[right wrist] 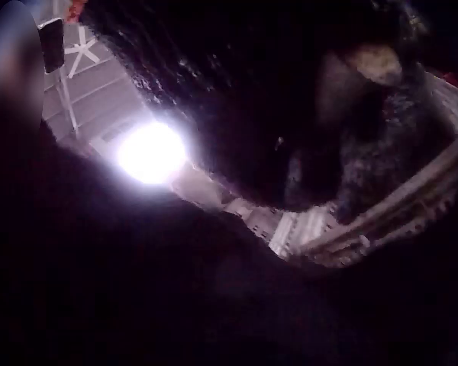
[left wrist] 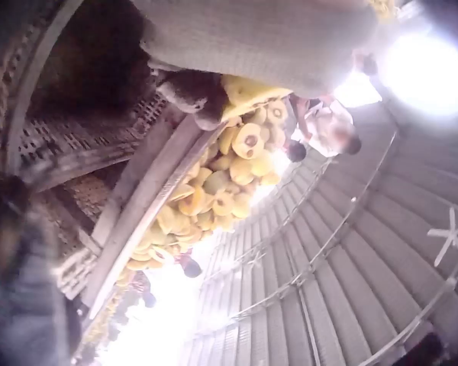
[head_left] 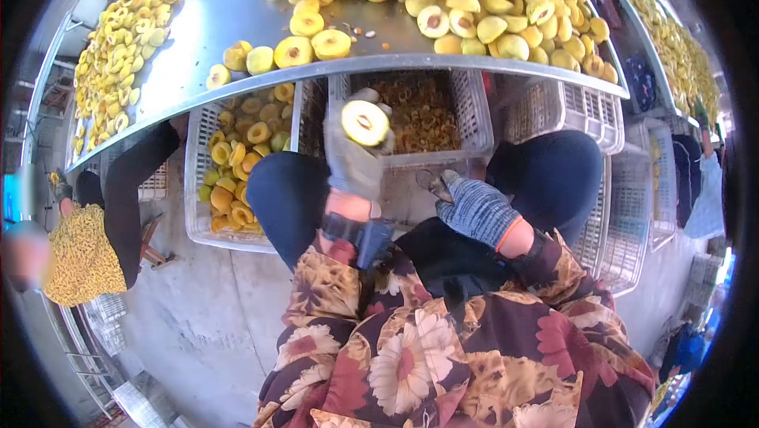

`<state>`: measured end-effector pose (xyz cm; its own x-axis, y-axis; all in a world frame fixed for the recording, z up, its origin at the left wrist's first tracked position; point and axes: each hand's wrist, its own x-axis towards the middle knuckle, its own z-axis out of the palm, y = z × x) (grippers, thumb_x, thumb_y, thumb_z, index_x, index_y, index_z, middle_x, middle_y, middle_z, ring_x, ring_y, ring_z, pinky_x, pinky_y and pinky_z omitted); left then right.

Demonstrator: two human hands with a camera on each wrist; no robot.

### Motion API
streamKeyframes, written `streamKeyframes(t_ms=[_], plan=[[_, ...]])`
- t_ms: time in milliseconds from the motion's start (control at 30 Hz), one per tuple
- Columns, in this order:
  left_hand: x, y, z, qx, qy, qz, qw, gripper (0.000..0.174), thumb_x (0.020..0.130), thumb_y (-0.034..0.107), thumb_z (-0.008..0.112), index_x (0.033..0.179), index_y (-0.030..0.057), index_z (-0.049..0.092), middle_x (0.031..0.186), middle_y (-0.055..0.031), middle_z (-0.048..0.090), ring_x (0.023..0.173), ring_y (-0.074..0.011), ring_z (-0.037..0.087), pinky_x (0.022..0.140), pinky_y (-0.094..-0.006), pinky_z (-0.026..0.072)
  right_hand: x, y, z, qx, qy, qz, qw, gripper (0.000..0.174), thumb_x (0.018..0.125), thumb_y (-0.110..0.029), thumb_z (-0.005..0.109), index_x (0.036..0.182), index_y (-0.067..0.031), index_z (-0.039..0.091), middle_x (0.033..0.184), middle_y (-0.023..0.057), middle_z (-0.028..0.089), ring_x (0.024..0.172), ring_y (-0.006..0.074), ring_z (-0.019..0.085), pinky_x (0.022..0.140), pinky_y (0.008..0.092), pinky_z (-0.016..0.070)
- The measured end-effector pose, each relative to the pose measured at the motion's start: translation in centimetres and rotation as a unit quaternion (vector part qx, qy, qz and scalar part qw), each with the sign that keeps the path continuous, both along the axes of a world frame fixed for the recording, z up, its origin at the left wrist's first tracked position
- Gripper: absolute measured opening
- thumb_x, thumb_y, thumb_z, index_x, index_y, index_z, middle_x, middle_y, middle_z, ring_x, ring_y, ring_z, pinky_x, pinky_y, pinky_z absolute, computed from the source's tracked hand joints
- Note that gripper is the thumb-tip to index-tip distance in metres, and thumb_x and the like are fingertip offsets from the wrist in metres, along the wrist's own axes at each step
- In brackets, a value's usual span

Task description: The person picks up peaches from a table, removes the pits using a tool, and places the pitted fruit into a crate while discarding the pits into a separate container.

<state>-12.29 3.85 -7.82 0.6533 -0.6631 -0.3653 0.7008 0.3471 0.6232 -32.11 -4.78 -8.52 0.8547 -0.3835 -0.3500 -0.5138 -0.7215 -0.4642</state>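
A seated person in a flowered top is seen from above, at the edge of a metal table. The left hand, in a grey glove, is raised just below the table edge. A yellow fruit half is pinched at its fingertips, with the cut face and dark pit hollow turned up towards the camera. The fruit half is held above the middle crate, which is filled with brown pits.

The right hand, in a blue knitted glove, is held lower, above the lap and near the left wrist. Its fingers are curled, but whether anything is gripped in them cannot be told. In the right wrist view only a dark glove and a strip of crate wall are made out.

A large heap of fruit halves is spread over the table top, and a second heap lies along its far left side. A left crate under the table is partly filled with more yellow halves. White crates are stacked to the right of the knees. A second person in a yellow patterned top is seen at the left edge.
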Motion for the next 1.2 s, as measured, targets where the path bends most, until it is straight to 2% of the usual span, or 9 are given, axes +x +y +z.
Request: streamKeyframes(t_ms=[100,133,267,333,533,567,667,867,1200], plan=[[0.7,1.0,0.4,-0.033,0.007,0.142,0.989,0.051,0.091,0.053,0.045,0.105,0.0052,0.058,0.087,-0.0095,0.065,0.070,-0.0180,0.061,0.059,-0.0292,0.0490,-0.7,-0.8,0.3,0.052,0.124,0.004,0.991,0.047,0.081,-0.031,0.058,0.112,0.0048,0.053,0.092,0.0272,0.063,0.089,0.0402,0.061,0.079,0.0449,0.0492],[1.2,1.9,-0.5,-0.072,-0.031,0.104,0.992,0.055,0.088,0.053,0.050,0.113,0.0047,0.055,0.095,-0.0099,0.065,0.079,-0.0223,0.061,0.068,-0.0334,0.0501,-0.7,-1.0,0.4,0.057,0.128,-0.023,0.990,0.047,0.082,-0.031,0.058,0.112,0.0053,0.053,0.092,0.0274,0.063,0.089,0.0406,0.061,0.079,0.0448,0.0493],[0.9,1.4,-0.4,-0.041,-0.015,0.090,0.995,0.052,0.090,0.050,0.047,0.108,0.0020,0.056,0.092,-0.0127,0.065,0.077,-0.0236,0.063,0.066,-0.0347,0.0513,-1.4,-1.5,-0.8,0.014,0.080,-0.063,0.995,0.047,0.081,-0.030,0.059,0.113,0.0050,0.053,0.092,0.0269,0.063,0.088,0.0402,0.062,0.078,0.0450,0.0497],[0.5,0.5,-1.4,-0.063,-0.025,-0.007,0.998,0.050,0.092,0.048,0.045,0.105,0.0012,0.057,0.089,-0.0146,0.066,0.074,-0.0244,0.063,0.064,-0.0348,0.0521,-1.1,-1.7,-0.3,0.000,0.082,-0.068,0.994,0.048,0.081,-0.030,0.059,0.114,0.0049,0.053,0.092,0.0264,0.063,0.087,0.0399,0.062,0.077,0.0449,0.0499],[-2.0,-2.3,-1.8,0.014,-0.085,-0.071,0.994,0.044,0.095,0.041,0.040,0.100,0.0015,0.059,0.091,-0.0135,0.065,0.075,-0.0223,0.064,0.066,-0.0324,0.0535,0.0,-1.0,1.2,-0.046,-0.187,-0.050,0.980,0.052,0.084,-0.033,0.057,0.117,0.0069,0.051,0.090,0.0258,0.063,0.081,0.0380,0.063,0.072,0.0446,0.0501],[-1.9,-2.5,-2.0,0.026,-0.143,-0.079,0.986,0.044,0.096,0.040,0.038,0.101,0.0009,0.059,0.092,-0.0143,0.066,0.075,-0.0223,0.064,0.066,-0.0326,0.0539,0.6,-1.1,1.2,-0.044,-0.160,-0.044,0.985,0.054,0.084,-0.034,0.057,0.118,0.0067,0.051,0.091,0.0256,0.063,0.082,0.0374,0.063,0.072,0.0440,0.0503],[-1.6,-2.9,-1.9,0.029,-0.083,-0.080,0.993,0.043,0.097,0.037,0.036,0.107,0.0006,0.057,0.096,-0.0141,0.064,0.079,-0.0215,0.064,0.068,-0.0308,0.0537,3.1,-1.8,2.4,-0.005,-0.038,-0.056,0.998,0.057,0.083,-0.034,0.057,0.123,0.0056,0.048,0.096,0.0257,0.063,0.087,0.0356,0.063,0.077,0.0424,0.0501],[-1.3,-2.5,-1.5,-0.010,-0.053,-0.093,0.994,0.045,0.097,0.039,0.041,0.112,-0.0010,0.055,0.097,-0.0106,0.062,0.084,-0.0190,0.062,0.075,-0.0299,0.0519,5.0,-1.2,1.5,-0.054,-0.157,-0.041,0.985,0.052,0.084,-0.034,0.057,0.119,0.0027,0.048,0.087,0.0246,0.063,0.081,0.0388,0.063,0.071,0.0453,0.0504],[-1.7,-2.7,-2.6,0.003,-0.069,-0.046,0.997,0.048,0.098,0.041,0.040,0.103,-0.0022,0.061,0.089,-0.0110,0.064,0.078,-0.0181,0.062,0.071,-0.0286,0.0519,6.8,-0.5,2.3,0.021,-0.112,-0.082,0.990,0.042,0.084,-0.031,0.058,0.110,0.0003,0.049,0.081,0.0249,0.062,0.077,0.0408,0.062,0.067,0.0468,0.0499]])
